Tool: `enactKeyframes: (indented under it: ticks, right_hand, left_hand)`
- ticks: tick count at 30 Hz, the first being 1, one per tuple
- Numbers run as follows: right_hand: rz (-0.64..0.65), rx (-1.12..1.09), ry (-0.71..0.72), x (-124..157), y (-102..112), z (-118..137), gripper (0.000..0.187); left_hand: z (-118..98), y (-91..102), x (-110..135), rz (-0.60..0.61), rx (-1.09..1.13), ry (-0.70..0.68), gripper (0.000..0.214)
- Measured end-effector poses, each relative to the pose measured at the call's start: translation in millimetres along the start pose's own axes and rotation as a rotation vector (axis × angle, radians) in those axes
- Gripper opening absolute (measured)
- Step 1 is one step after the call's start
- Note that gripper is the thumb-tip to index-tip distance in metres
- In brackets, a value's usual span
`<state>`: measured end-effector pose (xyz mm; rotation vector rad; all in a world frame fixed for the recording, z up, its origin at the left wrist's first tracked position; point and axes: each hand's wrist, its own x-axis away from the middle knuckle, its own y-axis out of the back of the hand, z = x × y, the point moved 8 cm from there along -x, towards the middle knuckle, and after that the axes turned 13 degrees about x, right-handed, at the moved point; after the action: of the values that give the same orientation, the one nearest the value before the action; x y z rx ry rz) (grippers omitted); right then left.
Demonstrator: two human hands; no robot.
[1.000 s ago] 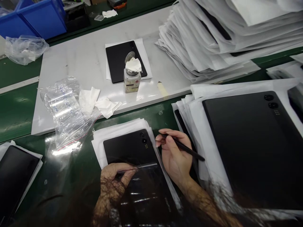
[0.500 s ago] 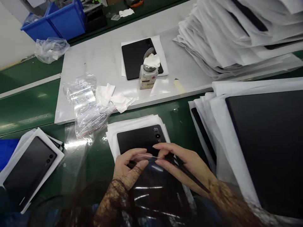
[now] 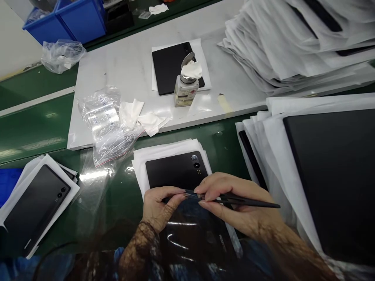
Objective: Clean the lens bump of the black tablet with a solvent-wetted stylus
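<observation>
At the lower centre, what looks like fine handwork on a thin clear strip (image 3: 191, 193) seems to be the step in hand. The strip's near end is pinched between thumb and forefinger by the left hand (image 3: 160, 205). A slim black tool (image 3: 258, 202) is grasped by the right hand (image 3: 237, 197), its fingertips set against the strip's other end (whether the strip is gripped there too cannot be told). Beneath both hands lies a dark tablet (image 3: 172, 169) on white sheets (image 3: 140, 168), its lower part dimly seen. A steady pinch is called for, with the tool kept off the tablet.

Around this, from left to right: another tablet (image 3: 36, 205) is laid on paper at the lower left; a blue bin (image 3: 82, 23) is seen at the upper left; a clear bag (image 3: 107, 128) and crumpled tissues (image 3: 131, 111) are left at centre left; a bottle (image 3: 186, 93) is placed at the upper centre. The right side is crowded by a wrapped stack (image 3: 272, 50) and a large tablet (image 3: 336, 168).
</observation>
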<state>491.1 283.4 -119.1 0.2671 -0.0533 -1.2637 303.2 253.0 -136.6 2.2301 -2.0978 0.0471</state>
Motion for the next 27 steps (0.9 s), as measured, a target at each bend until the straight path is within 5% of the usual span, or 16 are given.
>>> enactKeyframes:
  ticks: [19, 22, 25, 27]
  right_hand:
    - [-0.055, -0.034, 0.148, 10.6, -9.4, 11.3, 0.021]
    - [-0.278, -0.095, 0.059, 18.9, -0.7, -7.0, 0.021]
    - [-0.602, -0.300, -0.147, 30.8, 12.2, -51.1, 0.030]
    - [-0.699, -0.422, -0.272, 34.9, 11.2, -81.1, 0.043]
  left_hand:
    - [-4.6, -1.8, -0.4, 0.017, -0.144, -0.051, 0.007]
    - [-3.7, -1.4, 0.5, 0.006, -0.168, -0.041, 0.007]
    - [-1.2, -1.6, 3.2, -0.014, -0.186, -0.034, 0.006]
    - [-0.2, -1.3, 5.0, -0.040, -0.191, -0.044, 0.008]
